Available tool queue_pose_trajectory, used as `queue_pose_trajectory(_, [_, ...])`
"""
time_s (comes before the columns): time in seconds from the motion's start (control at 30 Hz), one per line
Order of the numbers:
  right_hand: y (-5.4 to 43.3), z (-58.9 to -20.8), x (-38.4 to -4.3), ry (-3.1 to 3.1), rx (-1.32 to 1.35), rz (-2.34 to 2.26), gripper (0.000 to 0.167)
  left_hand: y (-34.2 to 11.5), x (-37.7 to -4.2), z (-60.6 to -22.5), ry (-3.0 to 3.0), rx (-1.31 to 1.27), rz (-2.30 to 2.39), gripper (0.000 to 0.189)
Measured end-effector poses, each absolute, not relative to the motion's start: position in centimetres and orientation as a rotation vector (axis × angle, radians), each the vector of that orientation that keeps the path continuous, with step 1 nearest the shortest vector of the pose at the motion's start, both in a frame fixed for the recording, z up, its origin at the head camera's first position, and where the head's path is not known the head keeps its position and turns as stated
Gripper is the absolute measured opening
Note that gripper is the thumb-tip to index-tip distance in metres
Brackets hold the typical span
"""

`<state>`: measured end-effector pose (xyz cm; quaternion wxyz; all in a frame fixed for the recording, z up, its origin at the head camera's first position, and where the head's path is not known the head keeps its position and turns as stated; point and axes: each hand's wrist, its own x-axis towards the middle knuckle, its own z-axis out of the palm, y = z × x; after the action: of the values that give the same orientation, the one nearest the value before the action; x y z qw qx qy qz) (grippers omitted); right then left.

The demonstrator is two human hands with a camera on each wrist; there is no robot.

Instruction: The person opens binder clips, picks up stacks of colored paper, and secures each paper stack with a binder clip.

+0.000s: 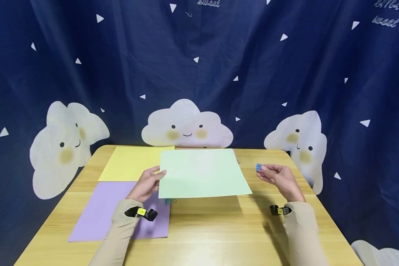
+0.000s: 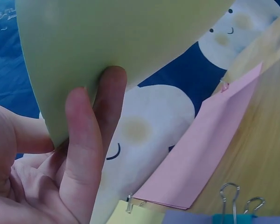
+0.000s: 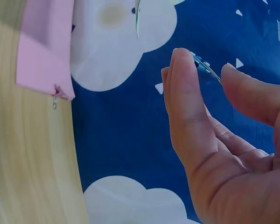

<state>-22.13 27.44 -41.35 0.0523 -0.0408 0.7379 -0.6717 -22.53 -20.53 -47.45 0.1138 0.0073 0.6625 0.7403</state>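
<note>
My left hand [image 1: 148, 183] pinches a pale green sheet of paper [image 1: 203, 173] by its left edge, thumb on top and fingers beneath. The sheet is raised over the table and tilted; in the left wrist view its underside [image 2: 121, 37] fills the top. To the right, apart from the sheet, my right hand [image 1: 282, 180] pinches a small blue binder clip [image 1: 258, 167] between thumb and fingertips. The clip's metal handle shows in the right wrist view, with the rest partly hidden by the fingers [image 3: 186, 93].
On the wooden table [image 1: 212, 236], yellow paper [image 1: 129, 162] lies at the back left and purple paper [image 1: 93, 214] in front of it. A teal binder clip [image 1: 168, 201] grips the purple paper's right edge. Pink paper [image 2: 205, 144] with clips lies behind, mostly hidden by the green sheet in the head view.
</note>
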Motion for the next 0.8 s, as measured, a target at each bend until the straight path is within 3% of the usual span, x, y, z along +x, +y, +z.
queue_pose_trajectory(0.8, [24.2, -42.3, -24.4, 2.167, -0.162, -2.103, 0.054, -22.9, -22.7, -47.6, 1.952, -0.033, 2.202, 0.081])
